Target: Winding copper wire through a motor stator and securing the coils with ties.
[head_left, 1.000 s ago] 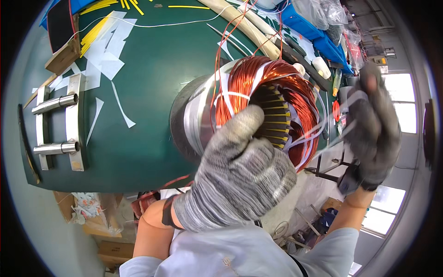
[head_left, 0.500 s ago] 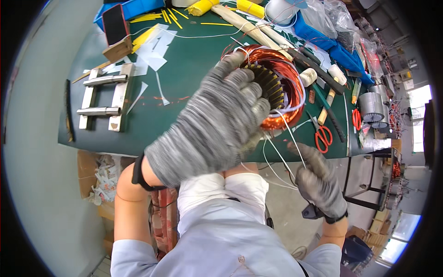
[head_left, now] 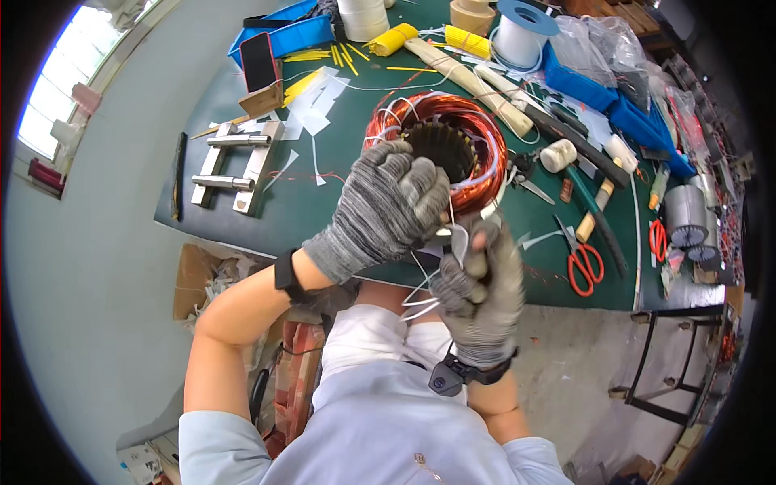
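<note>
A motor stator [head_left: 436, 103] with a thick ring of copper-coloured windings stands on the green table, its dark slotted bore facing up. My left hand [head_left: 392, 200], in a grey striped knit glove, is closed over the near left rim of the stator, with the fingertips partly hidden. Just right of it, my gloved right hand [head_left: 483, 295] pinches a white cord [head_left: 459, 242] close to the stator's near edge. Loose loops of that cord hang below, over my lap. White lacing also wraps parts of the windings.
Red-handled scissors [head_left: 585, 269], a white-headed mallet [head_left: 558, 156] and wooden sticks lie to the right. A metal frame with two rods [head_left: 230, 182] rests at left. A phone [head_left: 259, 63], blue bins [head_left: 295, 36] and a cord spool [head_left: 517, 40] stand at the back.
My left hand has drawn back from over the bore to the near left rim. My right hand has moved left and up to the stator, bringing the white cord along. The view has shifted.
</note>
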### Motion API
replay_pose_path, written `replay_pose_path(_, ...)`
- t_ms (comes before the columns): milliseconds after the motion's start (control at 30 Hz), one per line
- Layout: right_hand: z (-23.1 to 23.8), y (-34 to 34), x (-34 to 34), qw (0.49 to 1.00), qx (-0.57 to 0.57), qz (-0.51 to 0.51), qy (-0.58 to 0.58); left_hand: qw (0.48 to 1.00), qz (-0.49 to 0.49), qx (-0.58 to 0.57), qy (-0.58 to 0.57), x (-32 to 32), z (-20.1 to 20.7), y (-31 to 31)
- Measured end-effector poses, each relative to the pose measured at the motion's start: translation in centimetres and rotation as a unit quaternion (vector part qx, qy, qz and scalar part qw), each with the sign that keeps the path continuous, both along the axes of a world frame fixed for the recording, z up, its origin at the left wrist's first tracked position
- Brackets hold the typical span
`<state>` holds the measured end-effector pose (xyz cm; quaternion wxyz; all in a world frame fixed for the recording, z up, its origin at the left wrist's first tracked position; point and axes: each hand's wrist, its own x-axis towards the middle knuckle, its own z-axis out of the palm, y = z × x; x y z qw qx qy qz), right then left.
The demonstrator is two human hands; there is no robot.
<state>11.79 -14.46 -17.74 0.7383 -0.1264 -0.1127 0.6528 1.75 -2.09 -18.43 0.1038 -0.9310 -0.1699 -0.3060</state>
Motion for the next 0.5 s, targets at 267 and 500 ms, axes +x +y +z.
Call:
replay_pose_path(267,-4.8,-0.1,0.8,0.806,0.012,-0.21,-0.553,0.998,-0.044,0.023,-0.039,0.8,-0.2,0.2)
replay_pose_path(500,-4.7,-0.4,1.1,0.894,-0.032,-0.198,-0.401,0.999,0.03,0.037,0.021,0.6,1.0,-1.1)
